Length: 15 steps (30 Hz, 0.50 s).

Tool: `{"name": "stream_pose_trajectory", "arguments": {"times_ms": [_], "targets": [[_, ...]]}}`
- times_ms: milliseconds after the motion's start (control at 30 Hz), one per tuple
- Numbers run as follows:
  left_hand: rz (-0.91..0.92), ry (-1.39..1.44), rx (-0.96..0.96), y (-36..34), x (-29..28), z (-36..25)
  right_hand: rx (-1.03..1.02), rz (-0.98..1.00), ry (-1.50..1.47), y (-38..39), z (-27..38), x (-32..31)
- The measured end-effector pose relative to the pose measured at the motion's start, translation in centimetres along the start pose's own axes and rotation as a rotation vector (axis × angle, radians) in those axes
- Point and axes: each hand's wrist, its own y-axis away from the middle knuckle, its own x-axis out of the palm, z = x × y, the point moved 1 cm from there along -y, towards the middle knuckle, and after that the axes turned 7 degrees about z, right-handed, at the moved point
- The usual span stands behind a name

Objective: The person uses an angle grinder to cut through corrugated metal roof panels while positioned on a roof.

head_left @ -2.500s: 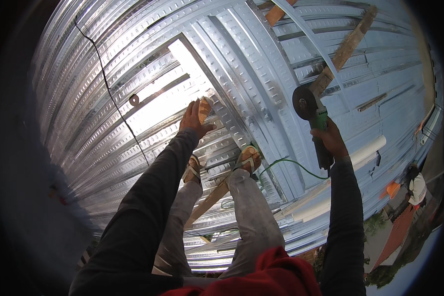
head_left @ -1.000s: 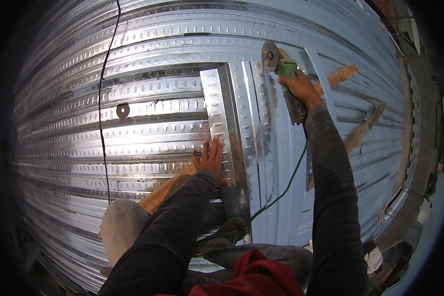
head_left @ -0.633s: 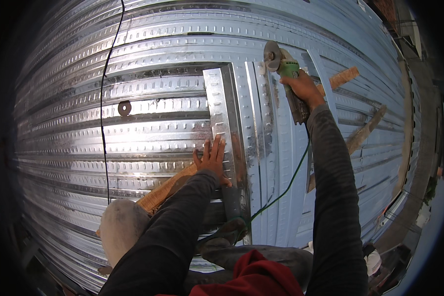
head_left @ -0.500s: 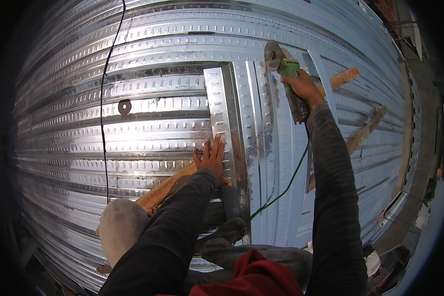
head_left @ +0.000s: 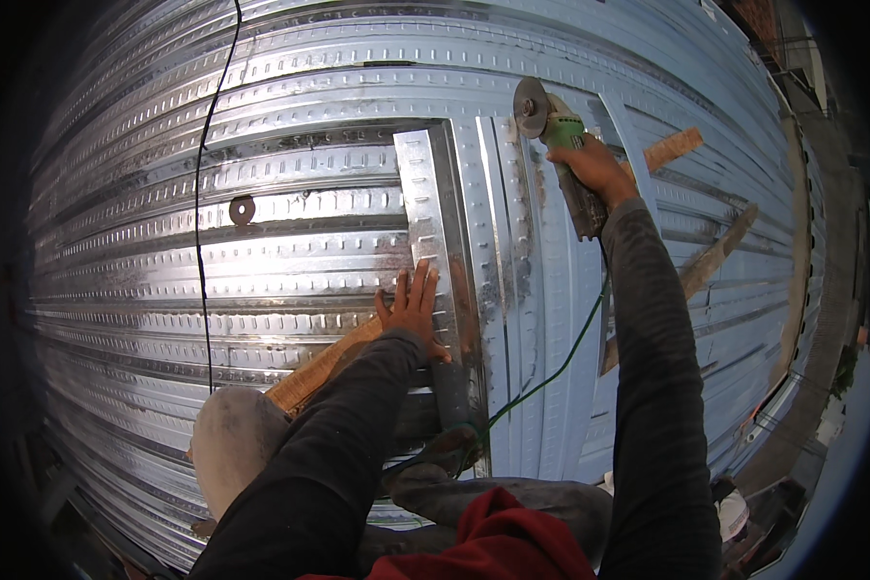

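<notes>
My right hand point(head_left: 595, 168) grips a green angle grinder point(head_left: 572, 135) around its body, at the right of the middle. Its grey disc point(head_left: 530, 106) points to the far left, and a green cord point(head_left: 561, 372) trails from the grinder back toward my feet. With fingers spread, my left hand point(head_left: 413, 311) lies flat on a narrow ribbed metal strip point(head_left: 420, 198). That strip rests across the ribbed metal decking point(head_left: 309, 251). Beside the strip on the right runs a long metal sheet point(head_left: 503, 242). Whether the disc spins cannot be told.
A loose round disc point(head_left: 243, 210) lies on the decking at left, near a black cable point(head_left: 203, 193). A wooden board point(head_left: 333, 362) sits under my left forearm. More wood, a short plank point(head_left: 674, 147) and a longer one point(head_left: 720, 253), lies at right, inside the roof edge point(head_left: 796, 290).
The scene has shifted very slightly to the left in the picture. Both hands keep their places, the left on the strip and the right on the angle grinder.
</notes>
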Motion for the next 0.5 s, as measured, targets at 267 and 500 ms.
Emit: {"name": "stream_pose_trajectory", "arguments": {"times_ms": [267, 500], "targets": [[0.015, 0.014, 0.003, 0.1, -0.29, 0.04, -0.001, 0.009, 0.002, -0.08, 0.46, -0.04], [0.003, 0.023, 0.006, 0.04, -0.04, 0.13, -0.003, 0.02, -0.013, 0.36, 0.08, 0.2]]}}
